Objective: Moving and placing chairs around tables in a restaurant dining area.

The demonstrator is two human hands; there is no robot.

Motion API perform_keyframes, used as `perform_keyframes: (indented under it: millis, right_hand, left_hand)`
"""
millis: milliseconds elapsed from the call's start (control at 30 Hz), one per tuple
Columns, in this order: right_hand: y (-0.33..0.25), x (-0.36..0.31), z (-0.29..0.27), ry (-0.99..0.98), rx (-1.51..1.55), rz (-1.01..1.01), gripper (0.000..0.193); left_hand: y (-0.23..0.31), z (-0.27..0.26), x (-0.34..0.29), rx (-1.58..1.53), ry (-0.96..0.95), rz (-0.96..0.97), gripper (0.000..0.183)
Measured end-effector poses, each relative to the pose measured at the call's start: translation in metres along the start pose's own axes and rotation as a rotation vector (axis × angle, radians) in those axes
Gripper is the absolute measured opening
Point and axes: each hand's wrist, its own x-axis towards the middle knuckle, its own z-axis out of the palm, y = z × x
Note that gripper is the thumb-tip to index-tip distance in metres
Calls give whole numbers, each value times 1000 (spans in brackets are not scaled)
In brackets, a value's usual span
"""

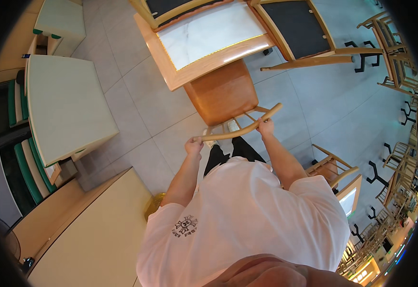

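- Tan leather chair (221, 93), pale wooden frame: placed directly ahead of the body, apparently upright, far part of seat beneath the tabletop (176, 79); leg contact with the grey floor (290, 103) not clear.
- Curved wooden back rail (235, 135): belongs to the same chair; runs slantwise between both hands, with a free end beyond the right one.
- Left hand (194, 145): fingers wrapped around the rail near its left end.
- Right hand (266, 126): fingers curled over the rail, short of its right end.
- Tabletop: white marble-look panel, gold trim, wooden border; bears upturned seating.
- Upturned chairs (295, 27): two in sight, dark undersides uppermost; one juts past the tabletop's right side.
- White shoes (211, 142): close below the rail, near the chair's rear frame.
- Second chair (331, 165): near the right elbow, well apart from the held one.
- Likely hazard, seat: could knock the tabletop's underside if raised before being drawn clear.
- Likely hazard, feet: could be struck by a rear leg if pulled straight back.
- Likely hazard, overhanging chair: could tip or slide if jolted through the tabletop.
- Likely hazard, grip: could twist the frame, given uneven pull from both sides.
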Motion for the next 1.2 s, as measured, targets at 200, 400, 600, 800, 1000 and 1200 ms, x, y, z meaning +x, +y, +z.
perform_keyframes:
  millis: [200, 400, 600, 800, 1000, 1200]
  right_hand:
    - [-36, 18, -4, -64, 102, 3, 30]
    - [-32, 76, 15, 44, -18, -140, 30]
    - [-63, 101, 32, 25, -59, -171, 29]
    - [-88, 104, 45, 26, -138, -203, 34]
    - [-78, 107, 50, 115, -169, -252, 34]
    - [-104, 81, 37, 69, -224, -218, 39]
  left_hand:
    - [24, 15, 4, -68, -45, 37, 22]
    - [54, 45, 15, -116, -24, 89, 14]
    - [80, 59, 33, -131, 3, 128, 13]
    - [98, 59, 57, -123, 49, 113, 17]
    - [100, 66, 45, -41, 48, 143, 26]
    - [106, 62, 43, 75, 69, 136, 35]
